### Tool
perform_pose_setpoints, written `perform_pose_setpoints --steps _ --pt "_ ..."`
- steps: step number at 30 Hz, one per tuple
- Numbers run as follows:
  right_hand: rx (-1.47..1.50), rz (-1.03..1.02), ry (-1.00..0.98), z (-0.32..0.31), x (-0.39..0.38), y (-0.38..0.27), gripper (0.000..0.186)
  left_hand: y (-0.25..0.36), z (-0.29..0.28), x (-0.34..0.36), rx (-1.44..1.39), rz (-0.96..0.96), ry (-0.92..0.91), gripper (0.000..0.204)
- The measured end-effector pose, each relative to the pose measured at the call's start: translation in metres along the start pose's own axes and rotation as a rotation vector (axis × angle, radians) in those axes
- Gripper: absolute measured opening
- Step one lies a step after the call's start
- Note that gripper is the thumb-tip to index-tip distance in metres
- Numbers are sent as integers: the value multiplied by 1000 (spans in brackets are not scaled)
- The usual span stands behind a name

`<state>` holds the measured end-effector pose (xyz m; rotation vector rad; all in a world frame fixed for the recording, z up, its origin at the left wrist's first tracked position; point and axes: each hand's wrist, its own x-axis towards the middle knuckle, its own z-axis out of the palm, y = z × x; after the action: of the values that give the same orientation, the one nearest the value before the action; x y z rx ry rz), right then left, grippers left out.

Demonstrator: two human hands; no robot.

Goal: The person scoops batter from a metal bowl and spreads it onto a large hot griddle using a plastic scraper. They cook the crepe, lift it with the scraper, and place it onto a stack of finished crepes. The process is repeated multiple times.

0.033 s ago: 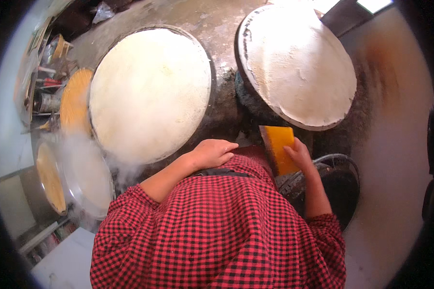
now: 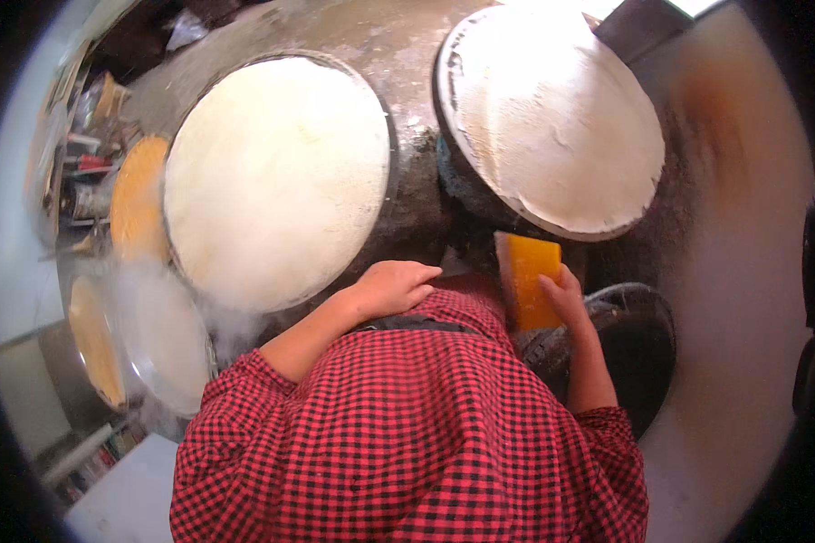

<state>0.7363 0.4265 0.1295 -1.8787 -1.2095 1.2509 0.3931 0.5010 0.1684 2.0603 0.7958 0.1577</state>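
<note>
My right hand grips a yellow flat scraper with a darker edge, held upright at my right side. My left hand lies open at my waist on the red checked cloth, fingers fairly straight. In front of me a big round griddle carries a pale, smooth layer of batter, with steam at its lower left. To the right, a second round griddle holds a whiter, rougher layer with uneven edges, just beyond the scraper.
At the left stand an orange-tan round disc, a steaming pale griddle and another tan disc. A cluttered shelf lines the wall. A dark round bucket is beside my right leg; a stained wall rises at the right.
The scraper has moved slightly to the right and up with my right hand. The view has shifted a little, and my left hand stays at my waist.
</note>
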Motion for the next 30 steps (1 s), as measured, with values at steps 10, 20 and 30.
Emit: perform_pose_setpoints --steps 10,20,30 --pt "796 192 921 -56 39 103 34 6 -16 25 139 -20 -61 37" --pt "265 203 545 59 114 29 42 8 -48 115 292 116 67 31" --pt "232 174 342 30 105 2 41 37 -28 247 695 236 73 50"
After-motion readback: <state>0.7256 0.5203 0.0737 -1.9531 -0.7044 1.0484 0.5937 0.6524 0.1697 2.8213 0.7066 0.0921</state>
